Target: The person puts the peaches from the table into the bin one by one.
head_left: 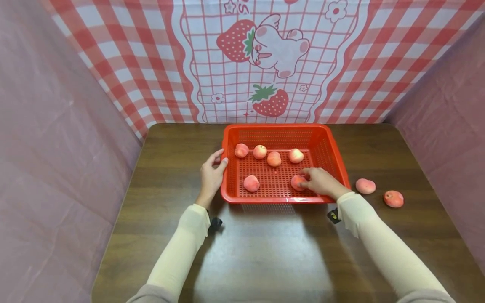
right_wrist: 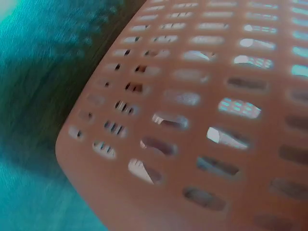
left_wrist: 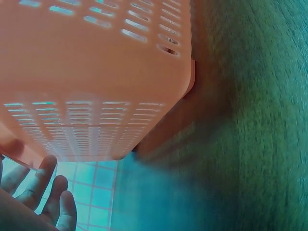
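A red perforated plastic basket (head_left: 280,199) stands on the table with several peaches inside. My left hand (head_left: 212,172) holds the basket's left rim, thumb on top and fingers outside. In the left wrist view, its fingers (left_wrist: 36,187) show beside the basket wall (left_wrist: 86,82). My right hand (head_left: 322,181) reaches over the front right of the basket and grips a peach (head_left: 297,182) close to the basket floor. To its left lies another peach (head_left: 251,183). The basket wall (right_wrist: 159,192) fills most of the right wrist view and hides that hand.
Along the basket's back lie a peach (head_left: 241,150), a second peach (head_left: 259,152), an orange-toned peach (head_left: 274,159) and a paler peach (head_left: 296,155). Outside, right of the basket, are a pink peach (head_left: 365,186) and a redder peach (head_left: 393,199). A checked cloth (head_left: 151,63) hangs behind the table (head_left: 166,160).
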A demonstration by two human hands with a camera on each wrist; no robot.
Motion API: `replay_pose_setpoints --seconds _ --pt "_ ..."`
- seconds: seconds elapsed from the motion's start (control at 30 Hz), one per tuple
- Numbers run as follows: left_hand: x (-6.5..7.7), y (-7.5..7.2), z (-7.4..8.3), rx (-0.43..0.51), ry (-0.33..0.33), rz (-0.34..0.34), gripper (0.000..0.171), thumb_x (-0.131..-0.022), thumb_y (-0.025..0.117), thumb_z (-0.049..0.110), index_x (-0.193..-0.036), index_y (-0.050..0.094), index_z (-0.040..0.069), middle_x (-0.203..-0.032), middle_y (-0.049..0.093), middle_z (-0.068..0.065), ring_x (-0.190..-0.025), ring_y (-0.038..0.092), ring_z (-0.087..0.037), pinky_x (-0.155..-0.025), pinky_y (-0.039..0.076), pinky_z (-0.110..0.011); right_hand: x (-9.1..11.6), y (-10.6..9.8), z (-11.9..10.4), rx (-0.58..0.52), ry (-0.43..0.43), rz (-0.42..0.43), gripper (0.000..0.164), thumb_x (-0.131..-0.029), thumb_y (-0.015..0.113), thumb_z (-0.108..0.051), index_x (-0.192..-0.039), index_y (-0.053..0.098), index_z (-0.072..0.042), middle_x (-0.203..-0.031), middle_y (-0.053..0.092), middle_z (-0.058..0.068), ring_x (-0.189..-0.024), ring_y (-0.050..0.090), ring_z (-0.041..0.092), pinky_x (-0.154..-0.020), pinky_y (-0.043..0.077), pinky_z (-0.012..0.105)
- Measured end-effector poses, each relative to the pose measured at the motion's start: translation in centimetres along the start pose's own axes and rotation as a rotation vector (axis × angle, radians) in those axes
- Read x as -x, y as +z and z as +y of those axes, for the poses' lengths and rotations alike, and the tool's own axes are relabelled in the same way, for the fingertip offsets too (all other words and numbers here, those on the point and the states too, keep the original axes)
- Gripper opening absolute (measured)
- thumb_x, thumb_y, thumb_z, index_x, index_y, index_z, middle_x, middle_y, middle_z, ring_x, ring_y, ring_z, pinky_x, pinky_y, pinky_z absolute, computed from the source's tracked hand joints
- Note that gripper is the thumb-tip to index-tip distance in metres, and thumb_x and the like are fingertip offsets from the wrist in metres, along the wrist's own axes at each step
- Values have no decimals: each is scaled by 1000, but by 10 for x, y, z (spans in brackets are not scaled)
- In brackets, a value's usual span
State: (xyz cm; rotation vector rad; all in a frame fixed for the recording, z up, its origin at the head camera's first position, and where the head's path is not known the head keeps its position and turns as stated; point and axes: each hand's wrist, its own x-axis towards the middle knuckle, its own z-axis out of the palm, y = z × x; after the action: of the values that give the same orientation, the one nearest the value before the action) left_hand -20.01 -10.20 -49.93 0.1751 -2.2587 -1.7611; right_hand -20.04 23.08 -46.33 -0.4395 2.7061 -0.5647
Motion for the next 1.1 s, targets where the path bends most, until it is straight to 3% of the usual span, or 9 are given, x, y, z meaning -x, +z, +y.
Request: replay_pose_setpoints --seconds 0.2,0.4,0.57,0.73,1.1 --pt "-3 -2 5 38 7 4 34 -91 67 13 -124 67 8 -99 69 -23 -90 69 -34 -78 59 -40 2 1 -2 1 -21 17 47 -90 69 -30 -125 62 1 -107 71 18 -97 65 31 -91 50 52" --pt "-3 -4 10 0 29 -6 34 -90 68 12 -124 67 7 -101 70 -22 -89 70 -35 -79 58 -44 3 4 -2 -2 -4 -24 54 -91 67 -32 -132 57 2 -123 65 23 -112 62 36 -98 47 53" --pt "0 -6 9 -40 16 3 34 -90 68 12 -123 68 8 -101 71 -21 -89 71 -34 -80 58 -43 4 3 -3 3 -25 -37 54 -89 70 -32 -131 59 1 -122 66 21 -111 62 35 -98 47 53" --pt "1 -5 9 -69 33 -4 34 -89 69 13 -123 68 9 -102 72 -20 -88 72 -33 -81 57 -44 5 -13 -6 2 4 3 45 -86 72 -25 -124 63 -1 -110 69 17 -98 63 30 -90 51 50" --pt "4 -3 7 -72 15 -20 35 -90 68 14 -124 68 9 -105 71 -19 -89 72 -33 -80 58 -43 7 -55 -19 41 7 41 48 -86 72 -17 -128 59 2 -107 67 18 -89 59 26 -79 53 42"
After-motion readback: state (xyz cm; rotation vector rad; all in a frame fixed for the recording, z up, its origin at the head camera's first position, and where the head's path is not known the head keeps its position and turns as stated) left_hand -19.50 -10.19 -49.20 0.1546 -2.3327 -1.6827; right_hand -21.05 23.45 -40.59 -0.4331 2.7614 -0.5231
